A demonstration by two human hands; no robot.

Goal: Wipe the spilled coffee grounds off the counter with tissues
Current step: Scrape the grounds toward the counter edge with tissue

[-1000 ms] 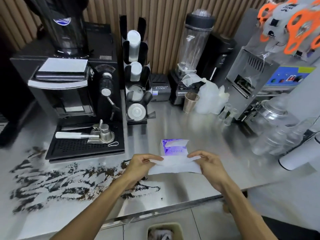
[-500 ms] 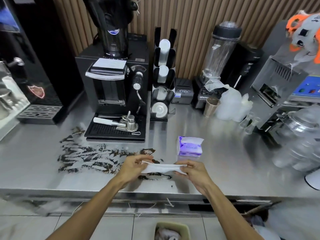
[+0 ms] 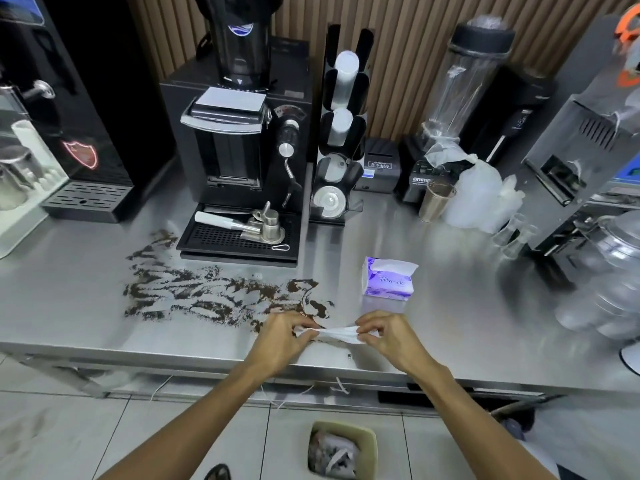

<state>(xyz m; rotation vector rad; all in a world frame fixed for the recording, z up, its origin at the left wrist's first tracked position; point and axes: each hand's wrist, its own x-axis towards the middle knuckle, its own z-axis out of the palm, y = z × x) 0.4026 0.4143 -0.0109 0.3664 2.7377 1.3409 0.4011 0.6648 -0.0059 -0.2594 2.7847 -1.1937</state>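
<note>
Tissue: white, folded narrow, stretched between both hands above the counter's front edge. Left hand: fingers curled, pinching one end. Right hand: fingers curled, pinching the other end. Coffee grounds: dark smears on the steel counter, in front of the coffee machine, left of the purple tissue pack. Bin: on the floor below.
</note>
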